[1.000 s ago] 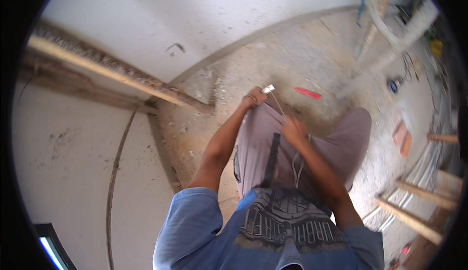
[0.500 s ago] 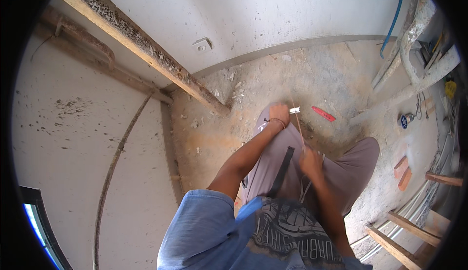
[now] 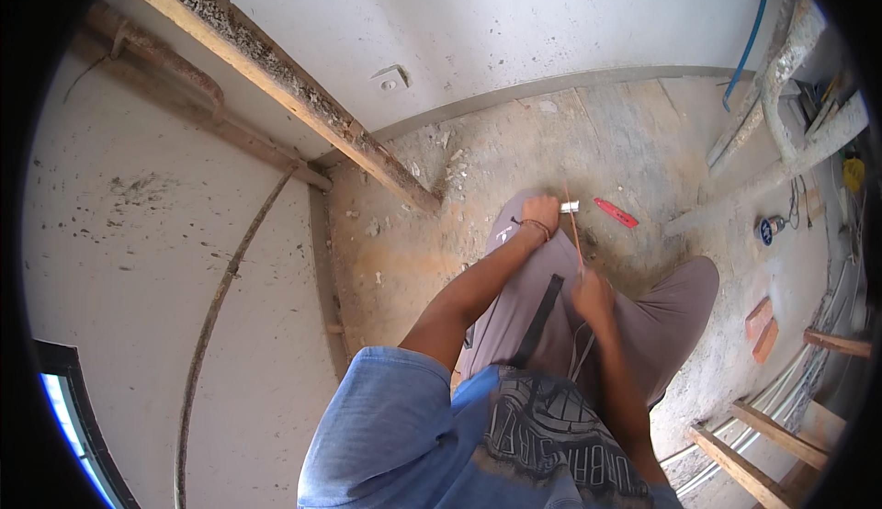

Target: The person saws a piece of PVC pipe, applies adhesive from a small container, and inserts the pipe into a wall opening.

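Note:
My left hand (image 3: 540, 212) is closed on a short white piece of plastic trunking or pipe (image 3: 570, 207), pressed against my left knee. Its end sticks out to the right of the fist. In my right hand (image 3: 593, 298) is a thin orange-brown strip that looks like a hacksaw blade (image 3: 576, 238). The blade points away from me and crosses the white piece just beyond my left fist. How the right fingers wrap it is partly blurred. A red utility knife (image 3: 616, 212) lies on the dusty floor just right of the white piece.
A wooden prop (image 3: 276, 77) slants to the floor at far left. Painted metal scaffold legs (image 3: 781, 178) stand at right. Near them lie a round blue-and-silver item (image 3: 767, 229), brick pieces (image 3: 760, 318), pale conduits (image 3: 772, 399) and timber rungs (image 3: 744, 468). Debris (image 3: 450, 164) is scattered on the floor.
The whole view has shifted slightly. My right hand has slid a little along the blade's line, with the blade still across the white piece. My left hand keeps its grip on the knee.

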Demonstrator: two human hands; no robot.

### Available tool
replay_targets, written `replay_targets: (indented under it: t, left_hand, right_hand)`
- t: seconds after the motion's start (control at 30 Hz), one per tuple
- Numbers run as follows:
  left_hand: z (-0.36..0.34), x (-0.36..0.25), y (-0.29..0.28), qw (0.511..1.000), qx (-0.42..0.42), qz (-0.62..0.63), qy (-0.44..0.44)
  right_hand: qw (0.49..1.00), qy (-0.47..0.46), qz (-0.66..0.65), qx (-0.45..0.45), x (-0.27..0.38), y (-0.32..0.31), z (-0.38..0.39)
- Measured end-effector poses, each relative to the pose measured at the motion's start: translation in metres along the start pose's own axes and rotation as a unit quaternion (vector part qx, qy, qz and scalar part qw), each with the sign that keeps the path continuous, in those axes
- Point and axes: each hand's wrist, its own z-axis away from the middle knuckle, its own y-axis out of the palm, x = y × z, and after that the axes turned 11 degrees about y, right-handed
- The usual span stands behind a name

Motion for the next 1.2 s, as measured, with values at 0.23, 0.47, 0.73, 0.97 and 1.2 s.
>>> replay_targets:
  t: [0.23, 0.47, 0.73, 0.97, 1.2]
  left_hand:
    - [-0.019, -0.026, -0.025, 1.0, 0.016, 0.017, 0.017]
    - [-0.025, -0.005, -0.024, 0.994, -0.011, 0.071, -0.076]
    - [-0.021, -0.01, -0.026, 0.994, -0.043, 0.065, -0.072]
    - [-0.004, 0.004, -0.03, 0.97, -0.109, 0.212, -0.042]
    - [0.03, -0.046, -0.065, 0.897, -0.144, 0.411, 0.074]
  right_hand:
    - [0.997, 0.042, -0.06, -0.012, 0.018, -0.011, -0.073]
    - [0.998, -0.001, -0.029, -0.056, 0.006, -0.004, -0.012]
    - [0.998, -0.013, -0.047, -0.046, 0.025, -0.019, -0.061]
    - [0.946, -0.026, -0.319, -0.045, -0.027, -0.04, -0.012]
    - [0.934, -0.072, -0.351, -0.009, 0.024, -0.105, -0.041]
